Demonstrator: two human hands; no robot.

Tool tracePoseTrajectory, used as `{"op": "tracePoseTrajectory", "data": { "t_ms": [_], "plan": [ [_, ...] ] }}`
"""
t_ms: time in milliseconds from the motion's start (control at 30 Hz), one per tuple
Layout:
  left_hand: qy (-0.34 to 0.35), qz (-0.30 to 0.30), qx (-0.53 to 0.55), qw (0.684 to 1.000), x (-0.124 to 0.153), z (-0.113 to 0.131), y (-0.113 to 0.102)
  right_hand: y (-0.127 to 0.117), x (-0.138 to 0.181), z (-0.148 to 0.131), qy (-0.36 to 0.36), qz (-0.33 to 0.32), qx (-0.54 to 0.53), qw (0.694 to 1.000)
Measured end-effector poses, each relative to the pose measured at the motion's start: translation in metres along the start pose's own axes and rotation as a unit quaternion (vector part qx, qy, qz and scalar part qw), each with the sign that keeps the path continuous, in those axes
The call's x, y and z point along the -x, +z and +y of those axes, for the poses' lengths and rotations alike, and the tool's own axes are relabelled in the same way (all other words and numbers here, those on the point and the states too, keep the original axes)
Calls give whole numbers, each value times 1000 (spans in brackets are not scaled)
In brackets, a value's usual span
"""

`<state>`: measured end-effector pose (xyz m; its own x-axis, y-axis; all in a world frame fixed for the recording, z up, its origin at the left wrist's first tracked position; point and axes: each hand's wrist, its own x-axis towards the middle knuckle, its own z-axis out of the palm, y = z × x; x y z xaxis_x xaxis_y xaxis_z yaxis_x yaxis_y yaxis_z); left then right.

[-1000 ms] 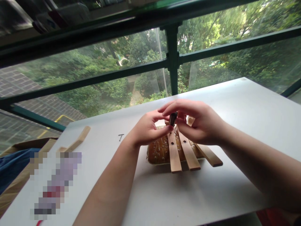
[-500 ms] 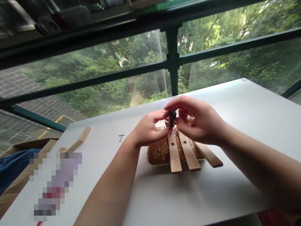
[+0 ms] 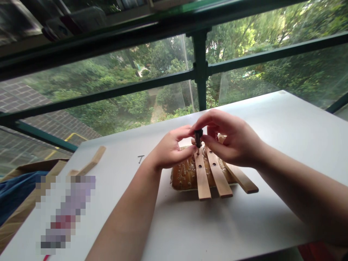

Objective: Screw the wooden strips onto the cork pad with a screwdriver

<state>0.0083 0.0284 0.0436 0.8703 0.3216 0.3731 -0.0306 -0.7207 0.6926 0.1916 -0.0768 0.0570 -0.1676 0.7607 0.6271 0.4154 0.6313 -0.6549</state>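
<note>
Three wooden slats (image 3: 217, 175) fan out over a brown perforated board (image 3: 185, 174) on the white table (image 3: 272, 127). My right hand (image 3: 233, 139) pinches a small black screwdriver (image 3: 198, 136) upright, its tip down on the far end of the left slat (image 3: 202, 177). My left hand (image 3: 170, 150) is closed beside it, thumb and fingers pressed around that slat end just under the tool. What lies under the fingers is hidden.
A loose screw (image 3: 140, 158) lies on the table left of my hands. Spare wooden slats (image 3: 91, 162) sit at the far left edge. A blurred-out package (image 3: 63, 210) lies front left, by a cardboard box (image 3: 16, 203). A window with green frame (image 3: 199, 72) stands behind the table.
My right hand raised the black tool slightly, then set its tip back down on the slat end. My left hand and the slats stayed put.
</note>
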Motion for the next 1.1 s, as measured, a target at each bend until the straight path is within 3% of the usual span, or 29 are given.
{"op": "tracePoseTrajectory", "data": {
  "t_ms": [200,433,733,1100],
  "plan": [
    [-46,47,-54,996,-1,5,3,-4,-6,-1,-30,25,21,999],
    [-79,72,-93,990,-1,5,8,-1,-4,-2,8,54,47,997],
    [-37,12,19,999,5,-2,2,-2,-2,0,-19,20,-4,1000],
    [-72,50,-14,996,2,-1,6,-3,-3,0,-18,17,11,1000]
  ]
}}
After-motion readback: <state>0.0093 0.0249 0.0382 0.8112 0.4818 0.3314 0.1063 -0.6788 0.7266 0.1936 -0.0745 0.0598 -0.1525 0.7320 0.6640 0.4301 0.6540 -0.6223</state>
